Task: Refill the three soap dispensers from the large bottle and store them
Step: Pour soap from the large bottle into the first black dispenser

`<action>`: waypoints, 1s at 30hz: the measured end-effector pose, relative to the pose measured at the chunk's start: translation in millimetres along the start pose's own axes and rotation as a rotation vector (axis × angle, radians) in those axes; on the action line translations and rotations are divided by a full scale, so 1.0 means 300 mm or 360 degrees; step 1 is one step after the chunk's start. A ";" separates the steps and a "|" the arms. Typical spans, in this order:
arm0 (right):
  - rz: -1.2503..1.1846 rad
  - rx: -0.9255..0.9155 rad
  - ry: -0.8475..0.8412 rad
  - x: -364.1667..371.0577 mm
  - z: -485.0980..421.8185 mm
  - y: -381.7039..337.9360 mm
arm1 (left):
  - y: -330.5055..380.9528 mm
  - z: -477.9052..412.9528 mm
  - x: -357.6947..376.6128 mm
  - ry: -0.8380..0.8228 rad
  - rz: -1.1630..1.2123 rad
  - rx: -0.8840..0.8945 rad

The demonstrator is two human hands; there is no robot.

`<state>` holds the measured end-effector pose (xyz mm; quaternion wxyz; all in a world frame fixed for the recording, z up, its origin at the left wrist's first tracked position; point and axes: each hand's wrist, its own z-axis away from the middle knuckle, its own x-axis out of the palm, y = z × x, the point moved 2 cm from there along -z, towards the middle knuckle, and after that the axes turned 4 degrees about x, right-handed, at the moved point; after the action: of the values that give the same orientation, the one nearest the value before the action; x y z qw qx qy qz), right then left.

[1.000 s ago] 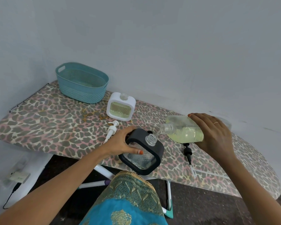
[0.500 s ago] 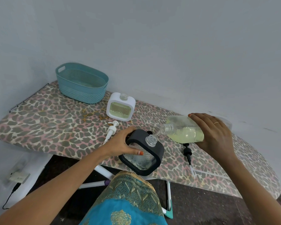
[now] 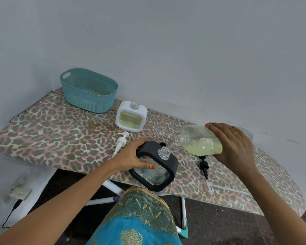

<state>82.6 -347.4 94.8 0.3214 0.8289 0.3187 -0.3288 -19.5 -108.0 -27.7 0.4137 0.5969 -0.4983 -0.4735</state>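
Observation:
A black-framed square soap dispenser stands tilted at the front edge of the leopard-print ironing board. My left hand grips its left corner. My right hand holds the large clear bottle of pale yellow soap on its side, its open mouth just above the dispenser's clear neck. A thin stream runs from the mouth into the neck. A white-framed dispenser, open at the top and holding yellow soap, stands farther back.
A teal woven basket sits at the back left by the wall. A white pump head lies left of my left hand, a black pump head lies under the bottle. A charger and cable lie on the floor at left.
The bottle's mouth has dipped slightly closer to the dispenser's neck, and soap runs between them. Both hands keep their grips and places.

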 end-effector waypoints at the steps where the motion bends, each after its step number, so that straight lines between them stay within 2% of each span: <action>1: 0.0002 -0.0002 0.0002 -0.001 0.000 0.000 | 0.000 0.000 0.000 0.0003 0.0001 0.0002; 30: 0.0028 -0.0040 0.0000 -0.011 -0.001 0.002 | -0.006 0.008 0.011 0.0027 -0.0018 -0.0031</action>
<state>81.1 -348.5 97.6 0.3346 0.8275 0.3155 -0.3221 -21.2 -110.9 -30.5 0.4211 0.5997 -0.4868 -0.4755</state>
